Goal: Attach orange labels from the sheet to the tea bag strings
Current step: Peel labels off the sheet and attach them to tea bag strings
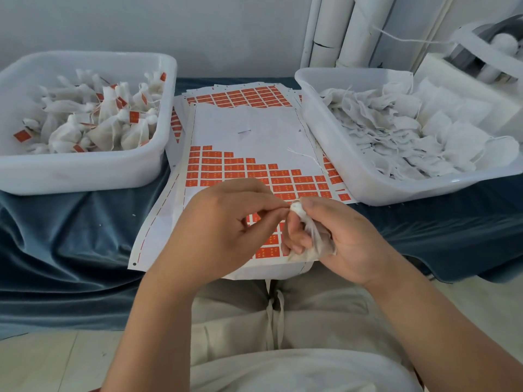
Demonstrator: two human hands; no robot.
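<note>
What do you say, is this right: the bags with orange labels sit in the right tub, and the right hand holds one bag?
No: the head view shows the labelled bags in the left tub, not the right. The right hand does hold one bag.

- Tea bag point(314, 241), in the grip: thin gauzy cloth, matt, crumpled.
- Sheet point(254, 131), directly under the grip: smooth white backing paper with a faint sheen.
- Labels point(226, 168) on it, just beyond the grip: orange printed paper, flat finish.
- Left tub point(85, 171) and right tub point(353, 176), either side beyond the grip: milky white plastic, smooth, glossy.
- Table cover point(70, 236), left of the grip: blue velvet-like cloth, soft sheen, creased.
</note>
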